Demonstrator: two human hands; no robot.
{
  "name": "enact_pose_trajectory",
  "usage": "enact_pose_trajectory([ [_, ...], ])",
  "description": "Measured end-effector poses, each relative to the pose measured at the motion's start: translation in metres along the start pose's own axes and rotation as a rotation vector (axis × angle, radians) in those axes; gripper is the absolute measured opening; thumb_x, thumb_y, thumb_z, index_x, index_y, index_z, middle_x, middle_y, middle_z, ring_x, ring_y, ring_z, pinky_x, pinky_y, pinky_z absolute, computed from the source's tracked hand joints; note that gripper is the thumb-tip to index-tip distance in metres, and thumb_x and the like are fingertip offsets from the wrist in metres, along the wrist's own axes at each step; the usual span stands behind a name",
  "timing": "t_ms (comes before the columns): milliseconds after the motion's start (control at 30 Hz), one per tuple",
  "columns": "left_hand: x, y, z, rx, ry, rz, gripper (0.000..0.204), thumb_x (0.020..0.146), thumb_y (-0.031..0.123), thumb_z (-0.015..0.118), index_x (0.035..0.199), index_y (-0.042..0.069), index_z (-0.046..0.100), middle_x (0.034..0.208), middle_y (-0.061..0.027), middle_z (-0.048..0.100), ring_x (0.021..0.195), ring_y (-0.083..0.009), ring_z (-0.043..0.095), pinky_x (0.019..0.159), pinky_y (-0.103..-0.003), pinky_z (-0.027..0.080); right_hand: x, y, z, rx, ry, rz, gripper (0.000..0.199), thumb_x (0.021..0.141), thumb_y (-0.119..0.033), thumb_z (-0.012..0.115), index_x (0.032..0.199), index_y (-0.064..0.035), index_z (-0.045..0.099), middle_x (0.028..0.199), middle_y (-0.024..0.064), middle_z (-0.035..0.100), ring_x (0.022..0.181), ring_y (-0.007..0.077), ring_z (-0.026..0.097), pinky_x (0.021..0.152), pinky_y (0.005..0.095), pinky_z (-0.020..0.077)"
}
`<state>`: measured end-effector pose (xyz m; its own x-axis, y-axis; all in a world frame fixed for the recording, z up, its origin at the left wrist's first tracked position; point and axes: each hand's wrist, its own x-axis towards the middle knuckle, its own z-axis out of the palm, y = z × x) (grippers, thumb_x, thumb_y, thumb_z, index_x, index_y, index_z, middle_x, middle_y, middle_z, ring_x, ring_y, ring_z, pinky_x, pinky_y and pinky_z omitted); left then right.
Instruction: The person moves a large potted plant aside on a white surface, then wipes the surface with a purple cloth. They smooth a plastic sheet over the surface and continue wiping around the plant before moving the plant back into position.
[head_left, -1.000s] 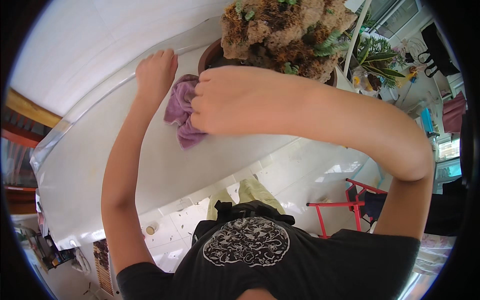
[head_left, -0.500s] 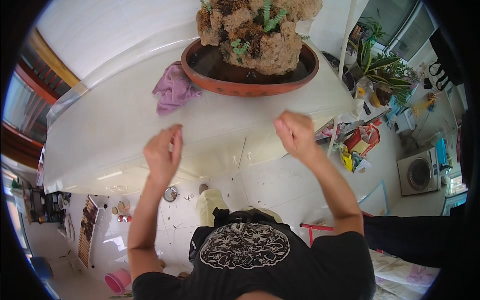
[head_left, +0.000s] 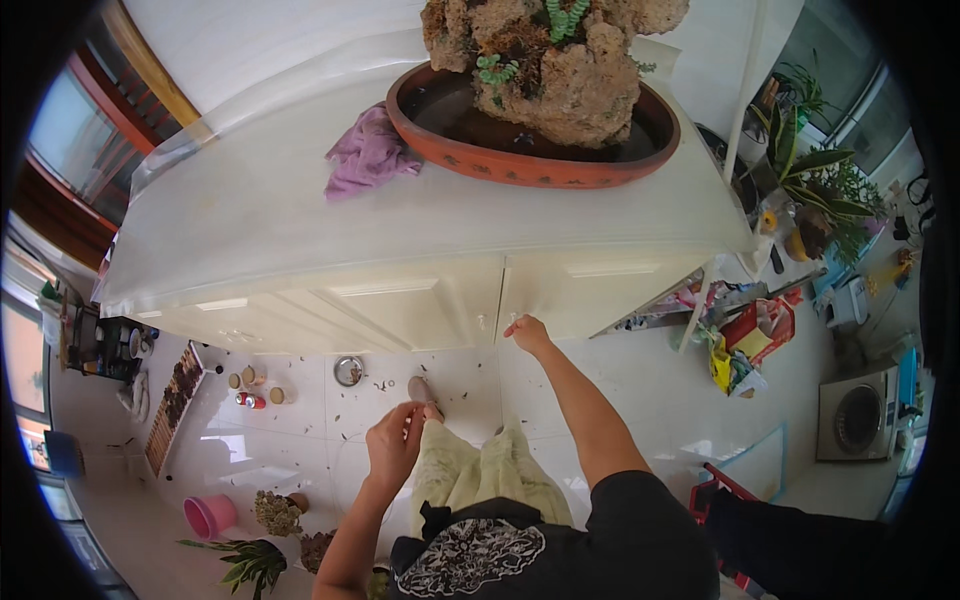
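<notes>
A white cabinet (head_left: 300,215) stands in front of me, with a purple cloth (head_left: 365,155) lying crumpled on its top beside a wide terracotta bowl (head_left: 520,165) that holds a rock planting (head_left: 560,60). My right hand (head_left: 527,333) reaches to the small knob of a cabinet door (head_left: 590,290), fingers closed at it. My left hand (head_left: 393,443) hangs lower, loosely curled above my leg and holding nothing.
On the tiled floor lie a small metal dish (head_left: 348,371), little jars (head_left: 252,390), a pink pot (head_left: 207,516) and potted plants (head_left: 250,560). Colourful clutter (head_left: 750,340) and leafy plants (head_left: 810,180) stand at the right of the cabinet.
Both hands have left the purple cloth and the cabinet top and dropped down. The right hand now reaches the door knob; the view has pulled back from the cabinet.
</notes>
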<state>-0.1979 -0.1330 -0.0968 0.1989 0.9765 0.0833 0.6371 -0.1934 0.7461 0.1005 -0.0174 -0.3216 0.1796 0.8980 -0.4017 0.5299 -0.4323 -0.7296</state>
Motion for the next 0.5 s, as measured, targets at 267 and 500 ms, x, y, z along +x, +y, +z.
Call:
enact_pose_trajectory([
  [267, -0.057, -0.048, -0.005, 0.015, 0.065, -0.204, 0.010, 0.092, 0.007, 0.060, 0.097, 0.002, 0.067, 0.072, -0.0096, 0.067, 0.058, -0.0151, 0.065, 0.050, -0.027, 0.050, 0.034, 0.031, 0.043, 0.108, 0.031, 0.142, 0.019, 0.077, -0.015, 0.058, 0.076, -0.0176, 0.076, 0.095, 0.0104, 0.070, 0.095, 0.0272, 0.065, 0.084, 0.0375, 0.0517],
  [500, -0.067, -0.038, 0.001, -0.028, 0.013, -0.251, 0.014, 0.094, 0.006, 0.055, 0.100, 0.000, 0.065, 0.072, -0.0086, 0.067, 0.058, -0.0132, 0.065, 0.051, -0.025, 0.052, -0.028, 0.052, 0.061, -0.209, 0.247, -0.136, 0.011, 0.067, -0.009, 0.062, 0.060, -0.0125, 0.070, 0.104, 0.0080, 0.067, 0.088, 0.0323, 0.062, 0.074, 0.0424, 0.0528],
])
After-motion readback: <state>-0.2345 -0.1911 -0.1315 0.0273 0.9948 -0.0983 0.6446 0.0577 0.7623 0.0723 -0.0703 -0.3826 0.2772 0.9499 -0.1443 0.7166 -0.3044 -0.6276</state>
